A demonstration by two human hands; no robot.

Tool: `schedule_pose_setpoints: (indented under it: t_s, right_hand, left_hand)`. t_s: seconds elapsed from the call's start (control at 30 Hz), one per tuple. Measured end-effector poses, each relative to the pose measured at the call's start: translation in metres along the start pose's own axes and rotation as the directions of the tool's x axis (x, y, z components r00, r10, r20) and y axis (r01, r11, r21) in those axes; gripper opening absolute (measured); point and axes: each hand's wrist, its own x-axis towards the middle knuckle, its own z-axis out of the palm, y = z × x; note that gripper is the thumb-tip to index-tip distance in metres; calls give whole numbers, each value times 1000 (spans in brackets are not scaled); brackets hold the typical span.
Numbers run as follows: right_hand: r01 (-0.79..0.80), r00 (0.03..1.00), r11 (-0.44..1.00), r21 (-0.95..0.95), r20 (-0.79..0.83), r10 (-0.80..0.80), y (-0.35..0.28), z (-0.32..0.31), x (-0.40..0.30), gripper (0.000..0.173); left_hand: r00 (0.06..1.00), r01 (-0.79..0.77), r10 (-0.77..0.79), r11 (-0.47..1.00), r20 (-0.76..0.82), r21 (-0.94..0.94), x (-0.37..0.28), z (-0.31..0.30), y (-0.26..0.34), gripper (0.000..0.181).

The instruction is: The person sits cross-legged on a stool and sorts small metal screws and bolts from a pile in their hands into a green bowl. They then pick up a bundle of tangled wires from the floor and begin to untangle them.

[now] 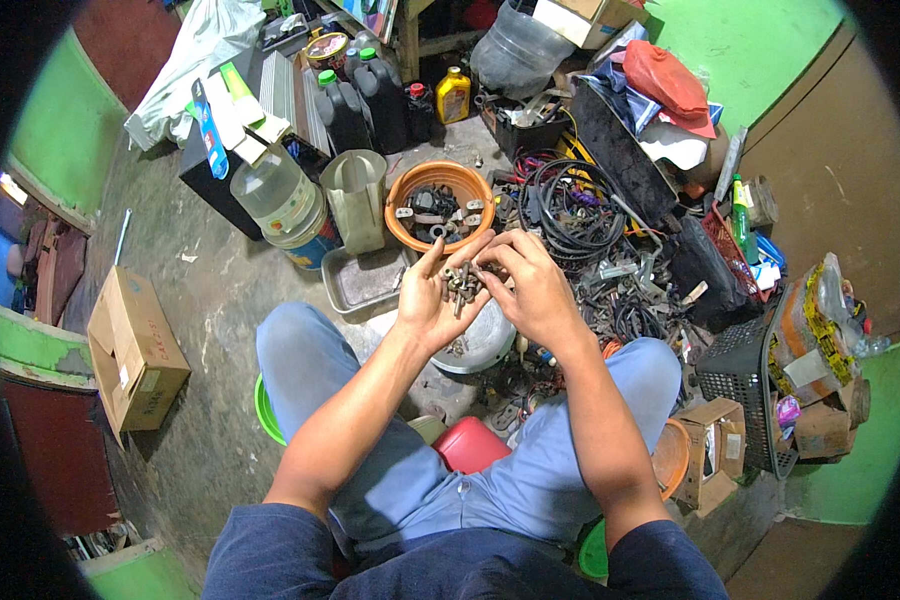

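Observation:
My left hand [429,304] is palm up, fingers partly curled, with a small heap of metal bolts [460,287] resting on it. My right hand [529,281] is bent over the heap, its thumb and fingertips close together at the heap's right edge; whether they pinch a piece is too small to tell. Below both hands lies a round metal lid or pan [487,346] with a few small parts on it. Just beyond the hands stands an orange plastic basin [399,184] holding dark parts and metal pieces. A grey rectangular tray [337,289] lies left of the basin.
Coiled black cables [574,217] and a pile of loose metal parts [622,292] spread on the right. A plastic pitcher [352,202], a water bottle [277,195] and dark jugs [341,112] stand beyond the tray. A cardboard box [139,345] stands far left, a black crate [742,375] at right.

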Motion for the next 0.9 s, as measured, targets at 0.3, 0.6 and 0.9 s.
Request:
schedule_pose_setpoints:
  t_s: [0.3,0.6,0.9]
  right_hand:
    - [-28,999,998,62,-32,30,0,-4,-1,19]
    - [97,972,989,116,-223,-70,-1,-5,3,24]
    - [149,936,983,110,-335,-104,-3,-8,3,26]
  left_hand:
    - [998,-40,39,999,-55,-24,1,9,-1,61]
    - [994,-76,76,997,-72,12,2,3,0,61]
    - [999,-46,48,995,23,-83,3,-8,5,63]
